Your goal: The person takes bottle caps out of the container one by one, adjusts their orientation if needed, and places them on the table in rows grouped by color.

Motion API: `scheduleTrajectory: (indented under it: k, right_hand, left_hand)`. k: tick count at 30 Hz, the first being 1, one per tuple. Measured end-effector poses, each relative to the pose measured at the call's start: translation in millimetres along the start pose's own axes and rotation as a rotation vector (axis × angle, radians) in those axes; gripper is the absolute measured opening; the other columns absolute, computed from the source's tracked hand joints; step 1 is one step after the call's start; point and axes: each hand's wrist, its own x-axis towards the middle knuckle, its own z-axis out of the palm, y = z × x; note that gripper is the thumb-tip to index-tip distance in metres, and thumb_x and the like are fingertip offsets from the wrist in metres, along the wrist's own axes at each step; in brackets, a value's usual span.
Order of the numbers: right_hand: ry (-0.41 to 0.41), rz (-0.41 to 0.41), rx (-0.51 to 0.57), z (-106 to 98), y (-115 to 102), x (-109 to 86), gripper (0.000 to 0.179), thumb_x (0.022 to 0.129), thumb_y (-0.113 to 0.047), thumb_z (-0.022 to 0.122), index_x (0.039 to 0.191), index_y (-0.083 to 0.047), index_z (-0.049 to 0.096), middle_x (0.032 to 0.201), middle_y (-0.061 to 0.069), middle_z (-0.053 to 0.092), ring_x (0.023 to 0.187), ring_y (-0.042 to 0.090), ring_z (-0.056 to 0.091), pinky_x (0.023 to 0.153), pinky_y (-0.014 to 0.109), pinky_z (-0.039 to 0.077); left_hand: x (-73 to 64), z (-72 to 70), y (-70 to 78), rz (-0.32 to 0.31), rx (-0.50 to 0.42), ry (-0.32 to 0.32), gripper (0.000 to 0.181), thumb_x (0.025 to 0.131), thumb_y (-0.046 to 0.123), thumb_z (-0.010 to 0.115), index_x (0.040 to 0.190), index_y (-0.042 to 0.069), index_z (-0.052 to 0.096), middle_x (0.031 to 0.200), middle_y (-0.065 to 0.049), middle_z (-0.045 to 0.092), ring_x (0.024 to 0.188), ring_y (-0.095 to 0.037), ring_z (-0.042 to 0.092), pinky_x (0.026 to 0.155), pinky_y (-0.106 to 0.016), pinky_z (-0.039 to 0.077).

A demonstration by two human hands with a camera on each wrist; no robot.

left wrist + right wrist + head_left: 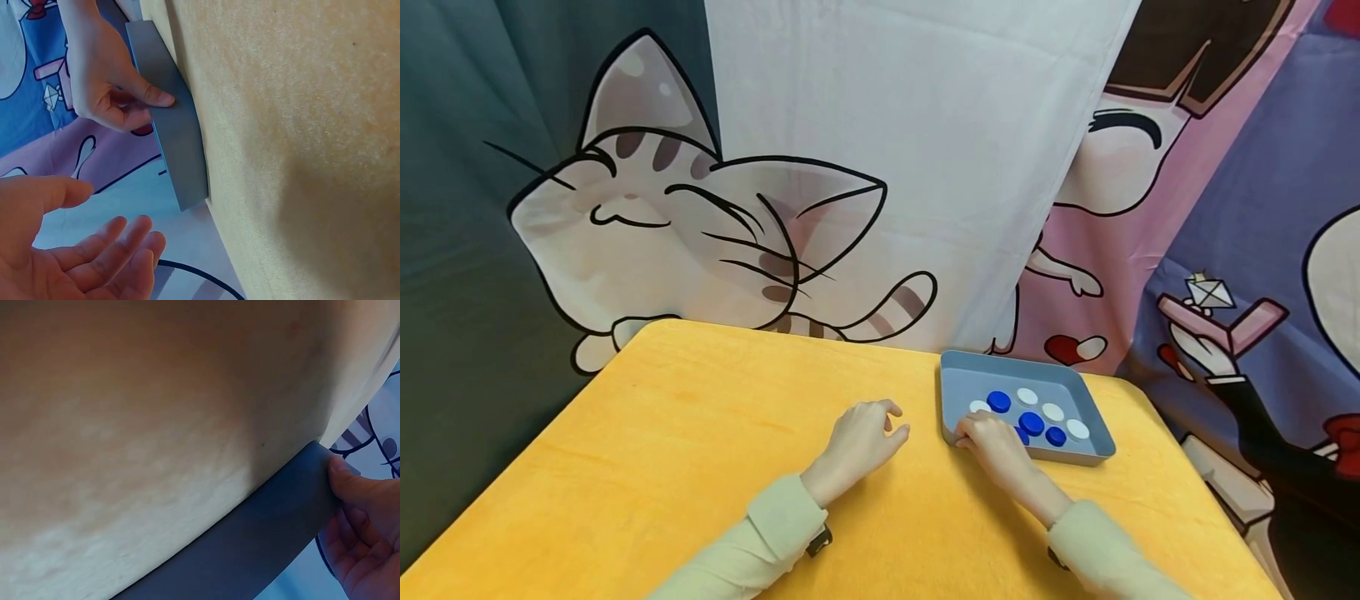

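Note:
A grey-blue rectangular tray point(1075, 457) lies at the back right of the yellow table. In it are several round blue caps point(1032, 423) and several white ones point(1053, 412), flat like bottle lids. My right hand point(1000, 446) grips the tray's wall near its front left corner, and the right wrist view shows the thumb point(340, 467) pressed on the outer side. The other fingers curl over the rim, their tips hidden inside. To the left of the tray, my left hand point(859, 437) hovers over the table with loosely bent, spread fingers and holds nothing.
The yellow table point(700, 467) reaches back to a hanging cloth point(887, 100) printed with a cartoon cat and figures. A dark band point(820, 540) shows at the left wrist, under a light green sleeve point(786, 517).

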Motion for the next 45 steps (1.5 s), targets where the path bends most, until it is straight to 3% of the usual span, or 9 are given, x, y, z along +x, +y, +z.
scheduleTrajectory:
  k: [15, 25, 32, 34, 36, 39, 41, 45]
  right_hand:
    - [0.022, -0.078, 0.006, 9, -22, 15.2, 0.014, 0.071, -0.011, 0.082, 0.072, -0.012, 0.068, 0.069, -0.003, 0.063, 0.067, 0.012, 0.058, 0.061, 0.025, 0.051]
    - [0.011, -0.108, 0.072, 11, -26, 22.3, 0.011, 0.071, -0.009, 0.082, 0.072, -0.012, 0.071, 0.068, -0.003, 0.066, 0.066, 0.012, 0.061, 0.062, 0.024, 0.051]
    - [0.034, -0.137, 0.06, 12, -31, 25.3, 0.011, 0.069, -0.012, 0.083, 0.071, -0.013, 0.072, 0.068, -0.003, 0.068, 0.065, 0.012, 0.063, 0.062, 0.024, 0.052]
    - [0.037, -0.138, 0.065, 12, -32, 26.1, 0.011, 0.069, -0.012, 0.083, 0.071, -0.012, 0.072, 0.068, -0.003, 0.068, 0.065, 0.012, 0.063, 0.062, 0.024, 0.052]
    - [0.039, -0.135, 0.073, 12, -34, 26.7, 0.011, 0.069, -0.012, 0.083, 0.071, -0.012, 0.072, 0.068, -0.003, 0.067, 0.065, 0.012, 0.063, 0.063, 0.024, 0.052]
    - [0.036, -0.133, 0.078, 13, -36, 27.6, 0.011, 0.07, -0.013, 0.083, 0.07, -0.013, 0.072, 0.067, -0.003, 0.068, 0.065, 0.011, 0.063, 0.064, 0.024, 0.052]
    - [0.034, -0.138, 0.075, 14, -37, 28.1, 0.011, 0.07, -0.014, 0.083, 0.07, -0.013, 0.072, 0.067, -0.004, 0.068, 0.065, 0.011, 0.063, 0.064, 0.024, 0.052]
    - [0.039, -0.147, 0.066, 15, -40, 29.3, 0.011, 0.07, -0.016, 0.083, 0.07, -0.014, 0.073, 0.067, -0.004, 0.068, 0.064, 0.011, 0.063, 0.064, 0.025, 0.052]
  left_hand:
    - [11.1, 4.6, -6.7, -0.04, -0.013, 0.01, 0.023, 0.088, 0.025, 0.065, 0.103, 0.008, 0.07, 0.076, -0.002, 0.068, 0.061, -0.013, 0.059, 0.055, -0.026, 0.044]
    - [31.1, 13.0, -8.4, -0.062, -0.012, -0.003, 0.024, 0.088, 0.023, 0.063, 0.102, 0.005, 0.07, 0.062, 0.001, 0.062, 0.051, -0.009, 0.051, 0.052, -0.025, 0.041]
    - [42.6, 13.5, -6.9, -0.076, 0.023, -0.041, 0.027, 0.088, 0.024, 0.062, 0.104, 0.004, 0.071, 0.095, -0.011, 0.073, 0.066, -0.022, 0.063, 0.063, -0.035, 0.051]
    - [45.9, 13.3, -7.2, -0.072, 0.034, -0.042, 0.023, 0.088, 0.023, 0.062, 0.097, 0.004, 0.072, 0.09, -0.009, 0.072, 0.065, -0.021, 0.061, 0.059, -0.032, 0.048]
    - [48.9, 13.4, -7.7, -0.076, 0.043, -0.048, 0.021, 0.088, 0.022, 0.062, 0.077, 0.006, 0.068, 0.07, -0.004, 0.065, 0.056, -0.016, 0.052, 0.051, -0.028, 0.04]
    - [52.3, 16.1, -9.9, -0.081, 0.063, -0.038, 0.039, 0.087, 0.02, 0.062, 0.052, 0.012, 0.046, 0.049, 0.003, 0.035, 0.047, -0.011, 0.031, 0.044, -0.025, 0.023]
    - [53.8, 18.9, -11.8, -0.094, 0.074, -0.043, 0.048, 0.087, 0.02, 0.061, 0.048, 0.015, 0.032, 0.047, 0.005, 0.021, 0.046, -0.01, 0.022, 0.043, -0.024, 0.018]
    - [56.3, 25.2, -14.6, -0.125, 0.081, -0.057, 0.051, 0.088, 0.02, 0.061, 0.048, 0.018, 0.029, 0.045, 0.007, 0.019, 0.043, -0.009, 0.021, 0.042, -0.024, 0.018]
